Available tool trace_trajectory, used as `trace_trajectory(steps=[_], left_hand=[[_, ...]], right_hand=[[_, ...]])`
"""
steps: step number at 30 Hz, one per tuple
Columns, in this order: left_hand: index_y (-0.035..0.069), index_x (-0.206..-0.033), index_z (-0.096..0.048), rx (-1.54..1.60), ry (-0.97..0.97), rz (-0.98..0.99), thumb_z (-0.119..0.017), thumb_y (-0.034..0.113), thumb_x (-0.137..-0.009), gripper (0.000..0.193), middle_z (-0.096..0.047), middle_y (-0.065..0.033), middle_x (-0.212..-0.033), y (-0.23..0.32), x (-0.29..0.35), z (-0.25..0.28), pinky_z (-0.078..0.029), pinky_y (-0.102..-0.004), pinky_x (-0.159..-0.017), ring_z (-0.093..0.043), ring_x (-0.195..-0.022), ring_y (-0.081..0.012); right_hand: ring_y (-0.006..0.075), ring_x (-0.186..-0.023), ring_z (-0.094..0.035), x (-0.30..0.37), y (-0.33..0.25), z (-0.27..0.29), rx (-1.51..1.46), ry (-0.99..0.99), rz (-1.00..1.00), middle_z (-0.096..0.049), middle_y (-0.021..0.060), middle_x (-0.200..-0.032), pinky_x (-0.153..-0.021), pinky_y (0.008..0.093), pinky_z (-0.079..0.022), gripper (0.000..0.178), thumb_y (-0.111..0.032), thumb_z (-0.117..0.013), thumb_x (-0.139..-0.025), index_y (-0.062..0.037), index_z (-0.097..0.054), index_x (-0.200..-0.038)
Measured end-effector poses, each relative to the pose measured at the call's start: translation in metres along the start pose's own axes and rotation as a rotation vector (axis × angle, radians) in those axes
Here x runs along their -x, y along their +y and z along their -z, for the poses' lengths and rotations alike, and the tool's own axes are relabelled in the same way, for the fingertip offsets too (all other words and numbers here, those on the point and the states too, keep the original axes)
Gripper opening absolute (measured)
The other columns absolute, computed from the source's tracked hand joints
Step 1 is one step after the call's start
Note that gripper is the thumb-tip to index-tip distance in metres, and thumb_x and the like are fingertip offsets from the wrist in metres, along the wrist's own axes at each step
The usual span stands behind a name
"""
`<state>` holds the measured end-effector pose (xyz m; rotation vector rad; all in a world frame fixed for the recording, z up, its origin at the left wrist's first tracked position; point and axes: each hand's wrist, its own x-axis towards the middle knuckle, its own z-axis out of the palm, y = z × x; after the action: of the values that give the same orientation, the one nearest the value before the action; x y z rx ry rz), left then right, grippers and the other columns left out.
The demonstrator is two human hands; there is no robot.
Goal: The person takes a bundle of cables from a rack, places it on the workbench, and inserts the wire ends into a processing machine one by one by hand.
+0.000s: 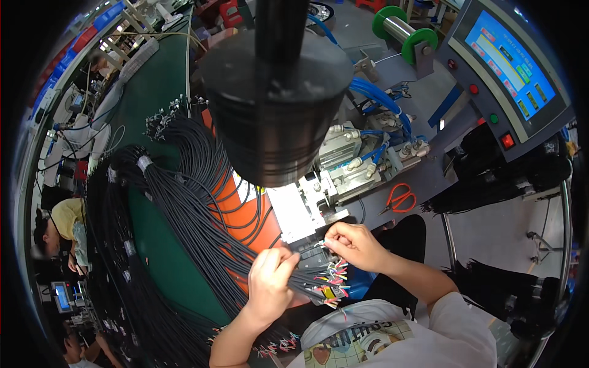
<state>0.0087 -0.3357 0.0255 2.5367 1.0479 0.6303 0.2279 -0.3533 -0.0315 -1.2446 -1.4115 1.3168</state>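
My left hand (270,282) is closed, thumb against fingers, on a black cable (306,248) in front of the machine. The fingers of my right hand (354,246) pinch the small stripped wire ends of that same cable. Both hands are just above a dark fixture block at the near side of the wire-processing machine (343,165). Below them lies a bundle of black cables (307,279), its red, yellow, white and other coloured wire ends fanned toward my body. The wire tips inside my right fingers are mostly hidden.
Red-handled scissors (400,199) lie right of the machine. A dark cylinder (276,110) blocks the upper middle. Thick black cable bundles (178,184) cover the green table (165,227) and an orange surface (254,224). A control screen (509,64) and wire spool (402,34) stand right. Other people work at left.
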Motion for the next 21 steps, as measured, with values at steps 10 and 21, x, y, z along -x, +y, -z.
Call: trace_trajectory(steps=[10, 21], left_hand=[[-0.003, -0.105, -0.062, 0.013, 0.018, 0.08, -0.067, -0.004, -0.061, 0.044, -0.06, -0.0134, -0.087, -0.005, 0.001, -0.002, -0.047, -0.0388, -0.069, -0.061, -0.079, -0.0299], [0.004, -0.095, -0.066, 0.232, 0.059, -0.094, -0.079, 0.021, -0.061, 0.04, -0.063, -0.0097, -0.074, -0.005, -0.005, -0.008, -0.042, -0.0341, -0.056, -0.059, -0.059, -0.0253]], right_hand=[[0.0027, -0.057, -0.049, 0.016, -0.02, 0.007, -0.053, -0.005, 0.149, -0.061, 0.003, -0.089, -0.051, 0.0198, -0.036, 0.023, 0.0, -0.068, -0.08, -0.0022, -0.065, -0.102], [0.0038, -0.065, -0.057, 0.018, -0.015, -0.008, -0.594, -0.076, -0.046, -0.062, 0.0025, -0.092, -0.059, 0.0181, -0.047, 0.02, -0.008, -0.06, -0.093, -0.0008, -0.059, -0.112]])
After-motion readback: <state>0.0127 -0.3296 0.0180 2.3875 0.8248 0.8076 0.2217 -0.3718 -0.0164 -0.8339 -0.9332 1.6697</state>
